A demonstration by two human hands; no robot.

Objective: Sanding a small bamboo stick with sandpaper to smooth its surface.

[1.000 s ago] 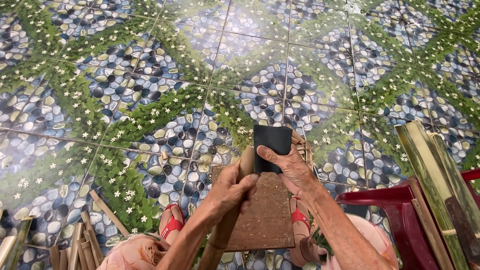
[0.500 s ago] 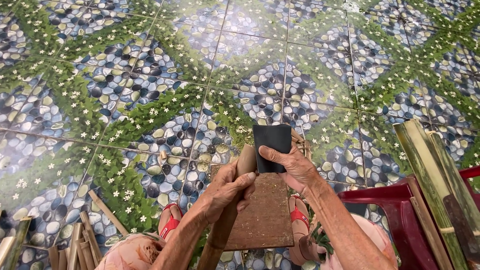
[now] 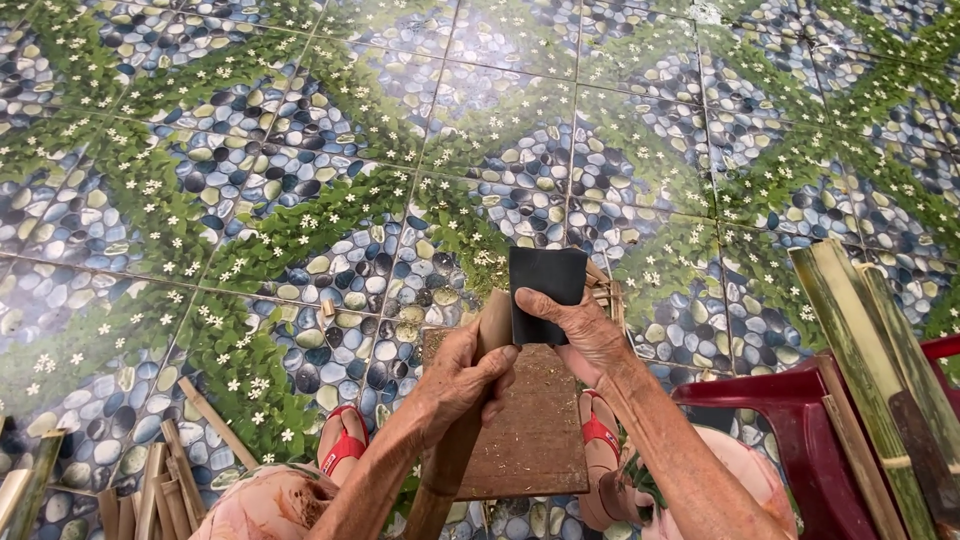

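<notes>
Head view, looking down at my hands. Left hand is wrapped tight round a bamboo stick, fingers curled closed over it, thumb on top. Stick runs from the bottom edge up between my knees; its lower end is cut off by the frame and its middle is hidden under my fist. Only the top end shows, just beside the dark blade.

Right hand grips a flat dark blade, thumb pressed across its face, other fingers behind it and out of sight. Blade stands upright, its left edge against the top of the stick. Its handle is hidden in my palm, so I can't tell its shape. Can't tell whether the edge has bitten into the stick or just touches it.

Below both hands lies a brown wooden board on the floor, dusted with fine shavings; its upper part is covered by my hands. Red sandals sit either side of it, right one mostly hidden by my forearm.

Right side: a red plastic chair, partly out of frame, with split green bamboo lengths leaning on it, their lower ends cut off. Bottom left: short bamboo offcuts, cropped by the edge. Pebble-and-flower patterned tile floor fills everything else.
</notes>
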